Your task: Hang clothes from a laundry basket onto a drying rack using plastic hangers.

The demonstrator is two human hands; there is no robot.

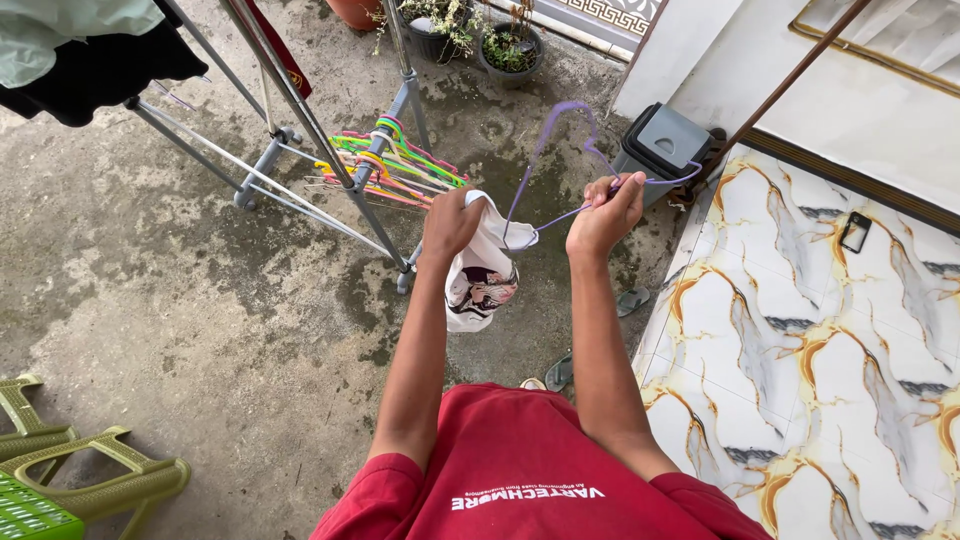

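Spreading across the concrete yard, the grey drying rack (300, 150) stands up-left with a heap of coloured hangers (395, 165) at its foot. Nearer in, the white garment (480, 275) dangles below the left hand (450, 222), which is clenched tight around its top edge. The right hand (605, 215) pinches the purple wire hanger (560, 125), its lower bar running into the cloth. Most of the fingertips are tucked out of sight, and the garment's print is hard to make out.
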